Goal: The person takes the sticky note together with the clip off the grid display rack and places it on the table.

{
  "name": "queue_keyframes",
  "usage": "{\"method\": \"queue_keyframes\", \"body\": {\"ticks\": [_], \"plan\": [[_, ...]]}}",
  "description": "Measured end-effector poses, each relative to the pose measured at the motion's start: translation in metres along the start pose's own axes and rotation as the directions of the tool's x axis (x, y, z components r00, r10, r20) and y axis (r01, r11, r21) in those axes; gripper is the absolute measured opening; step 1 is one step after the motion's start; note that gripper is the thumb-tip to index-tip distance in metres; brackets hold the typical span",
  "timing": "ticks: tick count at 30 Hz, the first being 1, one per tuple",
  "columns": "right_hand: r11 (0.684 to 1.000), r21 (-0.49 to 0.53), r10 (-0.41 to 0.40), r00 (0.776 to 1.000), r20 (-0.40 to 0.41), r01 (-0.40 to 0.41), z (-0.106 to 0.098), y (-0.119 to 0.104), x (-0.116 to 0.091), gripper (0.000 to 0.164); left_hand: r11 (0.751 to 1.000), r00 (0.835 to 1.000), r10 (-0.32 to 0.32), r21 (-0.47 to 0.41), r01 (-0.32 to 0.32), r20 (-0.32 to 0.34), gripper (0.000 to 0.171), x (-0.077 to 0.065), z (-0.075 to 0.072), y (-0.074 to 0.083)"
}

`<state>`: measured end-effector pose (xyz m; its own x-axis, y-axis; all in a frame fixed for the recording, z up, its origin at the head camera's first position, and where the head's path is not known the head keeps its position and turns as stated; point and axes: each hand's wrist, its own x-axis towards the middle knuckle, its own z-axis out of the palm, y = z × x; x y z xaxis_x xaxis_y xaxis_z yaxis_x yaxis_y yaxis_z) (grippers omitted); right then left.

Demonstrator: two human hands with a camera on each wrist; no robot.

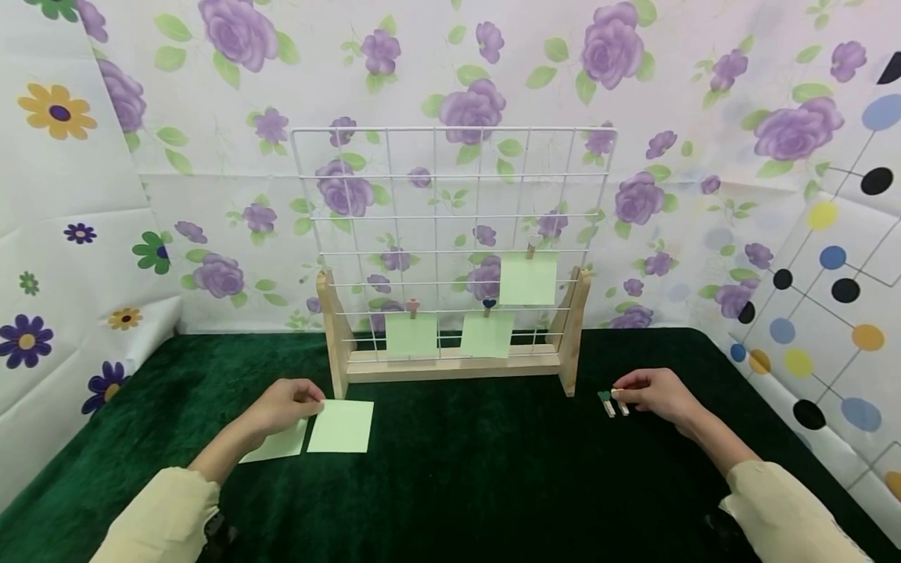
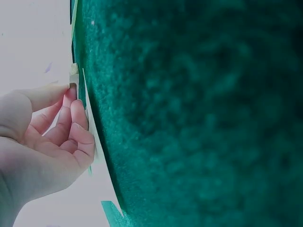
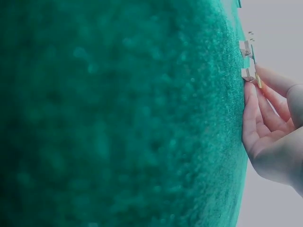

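At the table's left, my left hand (image 1: 285,405) pinches the upper left corner of a pale green square of paper (image 1: 343,428). Thumb and forefinger meet at that corner in the left wrist view, where my hand (image 2: 52,127) shows from the side. Under the hand lies another pale green sheet (image 1: 278,444), partly hidden by it. Over on the right, my right hand (image 1: 658,395) pinches a small wooden clothespin (image 1: 623,407) by its yellowish top. Just left of it lies a clothespin with a green heart (image 1: 606,403); both clothespins show in the right wrist view near my fingertips.
A white wire grid (image 1: 457,176) stands upright in a wooden base (image 1: 454,369) at the back. Three green papers hang on it from clothespins: one higher right (image 1: 528,279), two lower (image 1: 411,336). Dark green cloth (image 1: 464,485) covers the table; patterned sheets hang behind and beside it.
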<state>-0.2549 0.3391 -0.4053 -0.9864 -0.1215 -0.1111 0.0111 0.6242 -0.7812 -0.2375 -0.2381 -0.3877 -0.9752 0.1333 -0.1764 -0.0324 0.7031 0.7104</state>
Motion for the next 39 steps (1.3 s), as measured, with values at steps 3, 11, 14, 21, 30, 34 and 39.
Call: {"method": "queue_keyframes", "body": {"ticks": [3,11,14,21,30,34,39], "plan": [[1.0,-0.002,0.0,1.0,0.004,0.0,-0.001,-0.001,0.001,0.029,1.0,1.0,0.005,0.007,-0.005,-0.003,0.015,0.0,0.0,0.0],[1.0,0.012,0.006,1.0,0.016,-0.006,-0.003,-0.004,-0.002,0.032,0.999,0.999,0.034,0.042,-0.033,-0.014,0.012,0.0,0.001,0.001],[1.0,0.015,0.009,1.0,0.02,-0.01,-0.004,-0.004,-0.003,0.034,0.998,0.999,0.039,0.049,-0.038,-0.017,0.011,0.0,0.001,0.001],[0.999,0.042,0.008,1.0,0.027,-0.009,-0.005,-0.003,-0.003,0.038,0.998,0.999,0.047,0.052,-0.046,-0.024,0.012,-0.002,0.0,0.0],[0.999,0.041,0.032,0.999,0.024,-0.033,-0.008,-0.002,-0.004,0.042,0.996,0.997,0.065,0.058,-0.062,-0.051,0.014,-0.005,-0.005,0.002],[0.999,0.039,0.033,0.999,0.018,-0.033,-0.01,-0.002,-0.004,0.043,0.995,0.992,0.085,0.067,-0.079,-0.088,0.015,-0.008,-0.008,0.001],[0.998,0.045,0.036,0.999,0.018,-0.037,-0.01,-0.002,-0.004,0.043,0.994,0.986,0.096,0.067,-0.087,-0.139,0.02,-0.011,-0.011,0.002]]}}
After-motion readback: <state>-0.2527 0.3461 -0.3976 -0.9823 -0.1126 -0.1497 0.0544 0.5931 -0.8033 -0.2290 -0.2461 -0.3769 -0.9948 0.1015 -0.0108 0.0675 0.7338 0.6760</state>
